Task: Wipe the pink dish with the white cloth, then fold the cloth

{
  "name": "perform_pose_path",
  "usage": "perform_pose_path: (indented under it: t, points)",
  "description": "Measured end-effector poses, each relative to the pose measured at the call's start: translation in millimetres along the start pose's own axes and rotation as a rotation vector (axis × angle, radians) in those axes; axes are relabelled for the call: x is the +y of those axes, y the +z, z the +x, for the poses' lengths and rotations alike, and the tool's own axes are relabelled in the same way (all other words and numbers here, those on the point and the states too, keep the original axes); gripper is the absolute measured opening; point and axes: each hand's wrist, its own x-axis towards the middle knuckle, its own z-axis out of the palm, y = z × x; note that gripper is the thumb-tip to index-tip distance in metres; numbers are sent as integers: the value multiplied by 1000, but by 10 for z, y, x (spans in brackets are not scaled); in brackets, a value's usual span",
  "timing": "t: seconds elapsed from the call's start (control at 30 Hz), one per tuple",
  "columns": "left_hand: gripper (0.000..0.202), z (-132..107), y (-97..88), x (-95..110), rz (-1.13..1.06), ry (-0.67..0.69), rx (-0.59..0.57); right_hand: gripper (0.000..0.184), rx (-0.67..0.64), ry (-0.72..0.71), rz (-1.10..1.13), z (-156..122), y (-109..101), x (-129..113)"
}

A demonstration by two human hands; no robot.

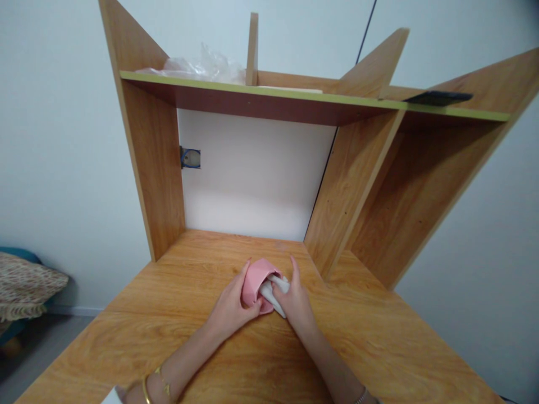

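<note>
Just above the wooden desktop, a pink faceted cup-like container (256,276) lies tilted with its mouth toward the right. My left hand (231,303) grips it from the left, thumb at the lower rim and fingers along the far side. A white cloth or tissue (273,294) sits partly in the container's mouth. My right hand (297,303) pinches this cloth at the opening, with one finger stretched out upward. The part of the cloth inside the container is hidden.
The wooden desktop (177,348) runs under both hands. Behind it stands a wooden shelf unit (155,168) with upright dividers. Clear plastic wrapping (206,67) and a dark flat object (440,98) lie on the upper shelf. A patterned fringed cloth (29,283) is at far left.
</note>
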Motion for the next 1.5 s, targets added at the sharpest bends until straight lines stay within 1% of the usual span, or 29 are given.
perform_pose_path:
  t: [0.1,0.23,0.3,0.47,0.53,0.63,0.7,0.73,0.83,0.97,1.07,1.17,1.27,1.33,1.4,1.5]
  points:
    - [80,-13,-18,28,90,9,-41,75,4,-25,-130,1,-84,-24]
    - [83,-31,-22,83,138,67,-84,72,30,-107,-162,3,-124,-7]
    - [82,-34,-27,103,142,86,-89,71,18,-126,-134,9,-111,17]
    - [81,-24,-38,88,136,94,-94,61,-114,-93,-28,35,-32,98]
    - [79,-17,-38,61,139,89,-91,59,-141,-99,14,39,-2,130]
    - [82,-10,-36,18,111,-14,-88,63,-110,-89,79,35,34,170]
    - [89,-12,-28,-9,71,-77,-78,65,-56,-73,111,31,61,195]
    - [93,-15,-20,-22,50,-83,-73,65,-32,-68,127,29,77,207]
    - [98,-25,22,-60,-15,-34,-77,66,-1,-72,189,22,127,226]
    - [86,-12,67,-95,-124,28,-80,66,-39,-79,254,0,162,180]
    - [82,8,48,-97,-99,5,-53,69,-35,-37,169,-7,117,101]
    - [81,12,5,-81,-6,-31,-47,68,-26,-19,-25,-2,13,24]
    - [84,-2,-24,-54,84,-11,-76,69,-30,-114,-225,-5,-103,-23]
    - [87,-13,-31,-30,132,23,-106,72,-22,-202,-305,-14,-156,-37]
    - [89,-21,-32,-7,159,59,-119,75,-10,-255,-326,-23,-177,-38]
    - [93,-28,-27,14,169,94,-120,73,-25,-241,-298,-26,-154,-19]
